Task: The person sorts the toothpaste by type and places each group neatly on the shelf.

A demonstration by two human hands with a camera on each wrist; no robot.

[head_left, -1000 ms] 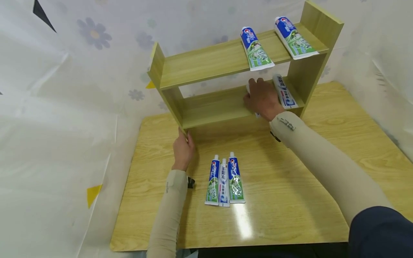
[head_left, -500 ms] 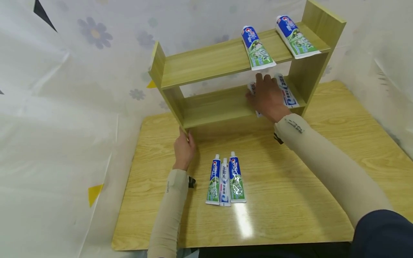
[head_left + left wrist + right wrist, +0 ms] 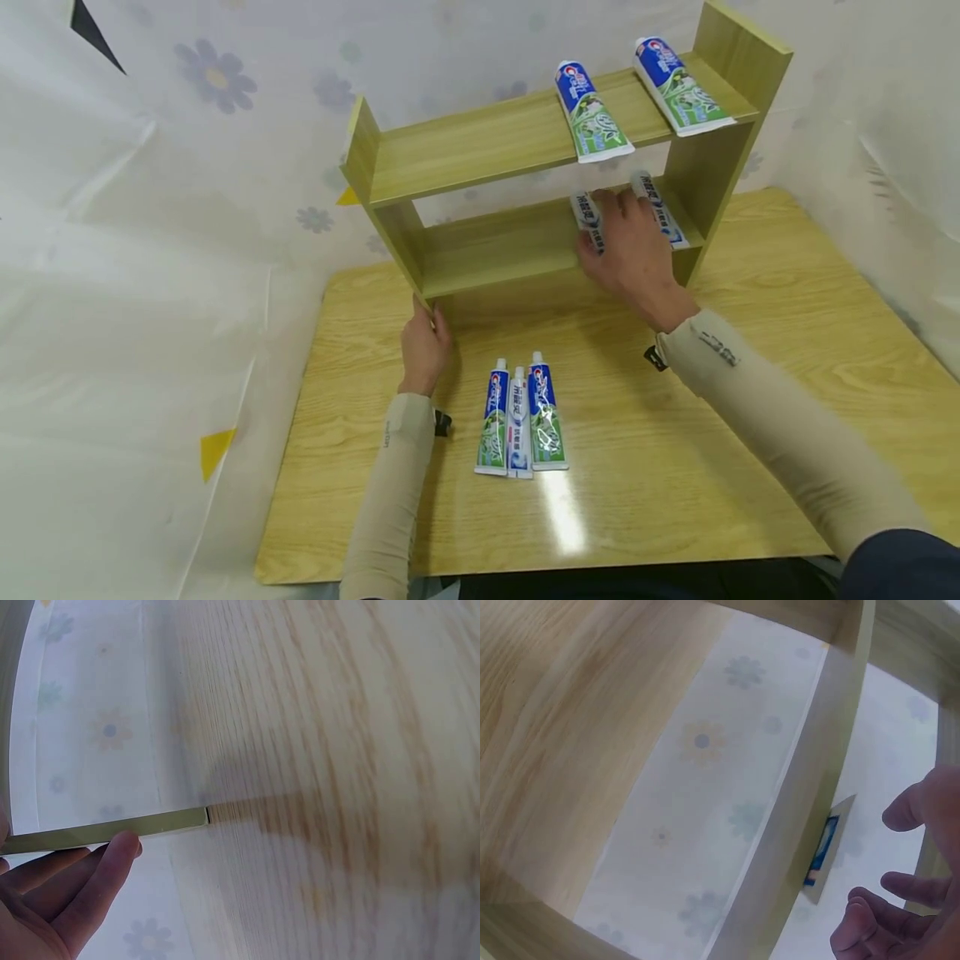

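My left hand [image 3: 424, 350] grips the lower left side panel of a two-tier wooden shelf [image 3: 472, 158]; its fingers show against the panel in the left wrist view. My right hand [image 3: 636, 254] hovers at the lower tier with loosely bent fingers, over a white toothpaste tube [image 3: 585, 210] that it partly covers. The right wrist view shows a gap between those fingers and the tube's end [image 3: 823, 851] on the board. Another white toothpaste tube [image 3: 666, 218] lies to the right on the same tier. Above, two blue-and-green toothpaste tubes [image 3: 592, 117] lie on the upper tier.
On the wooden table [image 3: 660, 483], in front of the shelf, a white toothpaste tube [image 3: 519, 425] lies between two blue-and-green tubes [image 3: 546, 417]. A flower-patterned sheet [image 3: 285, 133] hangs behind the shelf and along the left.
My right hand has drawn back from the white tube toward the right and front, uncovering more of it. The left hand keeps its hold on the shelf panel.
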